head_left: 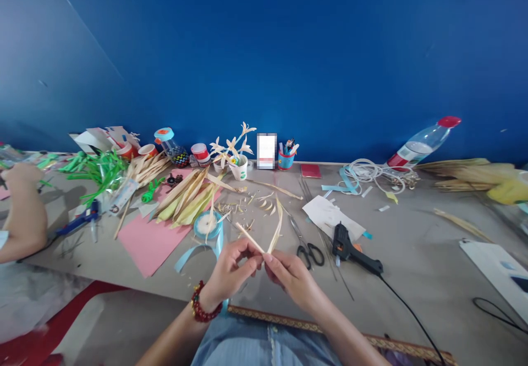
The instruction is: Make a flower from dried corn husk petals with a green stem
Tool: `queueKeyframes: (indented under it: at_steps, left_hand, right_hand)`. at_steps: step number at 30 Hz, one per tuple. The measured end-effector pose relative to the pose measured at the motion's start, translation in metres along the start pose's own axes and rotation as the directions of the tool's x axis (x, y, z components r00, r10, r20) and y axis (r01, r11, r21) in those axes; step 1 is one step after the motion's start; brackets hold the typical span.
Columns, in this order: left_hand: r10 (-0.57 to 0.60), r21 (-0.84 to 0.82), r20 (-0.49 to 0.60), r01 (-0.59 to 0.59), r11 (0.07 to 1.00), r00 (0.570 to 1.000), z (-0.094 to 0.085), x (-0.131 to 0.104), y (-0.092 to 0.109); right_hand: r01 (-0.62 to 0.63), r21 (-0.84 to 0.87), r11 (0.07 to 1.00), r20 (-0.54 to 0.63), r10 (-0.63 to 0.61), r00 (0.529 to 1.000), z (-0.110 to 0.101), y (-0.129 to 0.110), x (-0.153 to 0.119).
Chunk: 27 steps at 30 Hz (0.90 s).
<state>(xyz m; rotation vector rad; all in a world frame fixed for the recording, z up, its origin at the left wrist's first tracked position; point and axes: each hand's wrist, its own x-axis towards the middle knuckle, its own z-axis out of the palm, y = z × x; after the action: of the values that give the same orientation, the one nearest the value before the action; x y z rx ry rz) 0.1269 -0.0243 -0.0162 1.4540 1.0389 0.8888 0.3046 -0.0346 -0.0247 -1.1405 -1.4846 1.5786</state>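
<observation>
My left hand (233, 269), with a red bead bracelet at the wrist, pinches a pale thin stick (250, 238) that points up and to the left. My right hand (289, 275) meets it fingertip to fingertip and pinches the lower end of a pale husk strip (277, 228), which rises between the hands. Stick and strip come together at the fingertips in a V. Just beyond the hands lie curled husk scraps (268, 206). Black-handled scissors (305, 247) rest right of my right hand, and a blue tape roll (207, 224) lies beyond my left hand.
A black glue gun (350, 250) with its cord and white paper (330, 214) lie right. Left are corn husks (185, 198), pink paper (148, 242) and green stems (101, 179). Husk flowers in a cup (239, 169) and a tilted bottle (421, 143) stand behind. Another person's arm (27, 212) is far left.
</observation>
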Motion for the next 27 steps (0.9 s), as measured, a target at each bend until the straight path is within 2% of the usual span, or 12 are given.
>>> queueKeyframes:
  at_steps: [5,11,18,27]
  left_hand:
    - [0.07,0.051,0.026,-0.071,0.996,0.997,-0.003,-0.002,0.002]
    - [0.124,0.119,0.05,-0.129,0.984,0.991,-0.01,-0.004,0.002]
    - [0.127,0.092,0.064,-0.132,0.987,0.99,-0.022,-0.005,-0.002]
    - [0.06,-0.011,0.077,-0.06,0.998,0.995,-0.028,-0.003,-0.012]
  right_hand:
    - [-0.191,0.321,0.928,0.073,0.176,0.982,-0.002,-0.006,-0.006]
    - [-0.358,0.516,0.778,0.248,0.264,0.932,-0.006,-0.01,-0.013]
    - [-0.44,0.585,0.681,0.351,0.276,0.895,-0.018,-0.018,-0.02]
    - [-0.462,0.715,0.524,0.436,0.183,0.881,-0.036,-0.022,-0.028]
